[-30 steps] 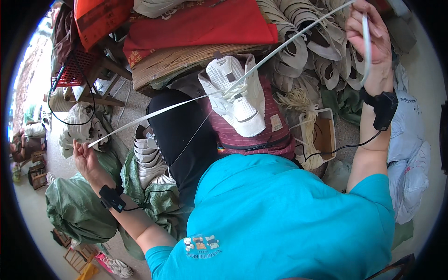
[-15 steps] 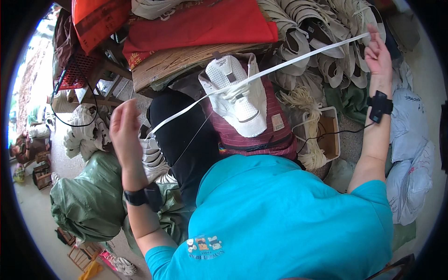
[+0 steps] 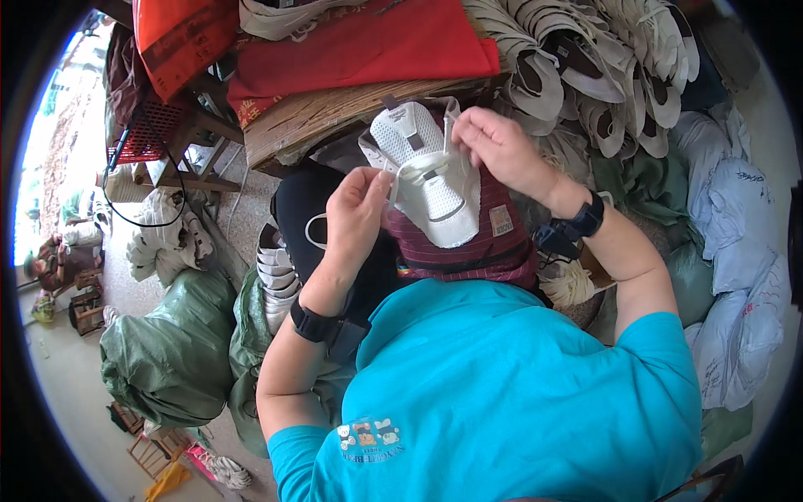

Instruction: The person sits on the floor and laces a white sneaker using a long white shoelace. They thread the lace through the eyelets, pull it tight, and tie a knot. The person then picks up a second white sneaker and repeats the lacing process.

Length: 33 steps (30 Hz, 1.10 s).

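Observation:
A white shoe upper (image 3: 443, 201) with a mesh tongue and grey trim lies on a maroon striped cloth bundle (image 3: 502, 238) over my lap. A white shoelace (image 3: 314, 231) runs across its middle, with a loop hanging beside my left wrist. My left hand (image 3: 358, 209) pinches the lace at the upper's left edge, thumb and forefinger together. At the right edge my right hand (image 3: 502, 151) has its fingers closed on the lace, though they partly cover it. Both wrists wear black straps with small devices.
Ahead stands a wooden bench (image 3: 293, 125) with a red cloth (image 3: 360, 58) on it. Many pale shoe uppers (image 3: 577, 67) are stacked at the far right. Green sacks (image 3: 171, 347) lie at left, white sacks (image 3: 736, 243) at right. A bundle of cream laces (image 3: 569, 284) hangs near my right forearm.
Both hands have come inward from wide apart to the upper's two edges. The lace, stretched long between them before, is now drawn in and loops slackly at the left.

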Motion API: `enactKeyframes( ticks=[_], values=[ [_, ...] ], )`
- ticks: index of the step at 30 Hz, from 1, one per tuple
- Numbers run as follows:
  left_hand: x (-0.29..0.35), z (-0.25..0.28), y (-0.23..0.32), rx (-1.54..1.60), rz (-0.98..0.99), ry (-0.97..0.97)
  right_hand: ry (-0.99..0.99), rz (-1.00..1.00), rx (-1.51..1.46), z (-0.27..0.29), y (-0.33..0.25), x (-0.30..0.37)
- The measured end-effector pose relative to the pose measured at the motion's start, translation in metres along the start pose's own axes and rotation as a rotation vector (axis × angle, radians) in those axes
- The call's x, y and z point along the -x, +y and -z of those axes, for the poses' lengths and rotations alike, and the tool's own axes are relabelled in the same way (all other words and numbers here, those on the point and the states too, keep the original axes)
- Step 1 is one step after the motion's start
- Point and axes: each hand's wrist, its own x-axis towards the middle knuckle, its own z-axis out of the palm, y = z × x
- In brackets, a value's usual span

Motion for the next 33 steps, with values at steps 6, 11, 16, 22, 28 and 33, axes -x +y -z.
enactKeyframes(
  ticks=[6, 11, 16, 22, 28, 33],
  values=[
    [0.006, -0.001, 0.001, 0.036, 0.127, -0.022, -0.215, -0.211, -0.091, 0.003, -0.003, 0.005],
    [0.000, 0.004, -0.002, 0.131, 0.169, -0.072, -0.274, -0.371, -0.177, 0.014, -0.007, -0.005],
    [-0.007, -0.001, -0.005, 0.049, 0.084, -0.007, -0.124, -0.213, 0.239, 0.009, -0.012, -0.006],
    [-0.022, -0.004, -0.009, -0.253, -0.064, 0.035, -0.014, 0.293, 0.815, 0.002, -0.036, -0.012],
    [-0.020, 0.015, 0.017, -0.711, -0.378, 0.030, -0.292, 0.251, 0.943, 0.013, -0.038, -0.026],
    [-0.026, 0.026, 0.050, -0.922, -0.544, -0.173, -0.356, 0.549, 0.849, 0.030, -0.055, -0.047]
  ],
)
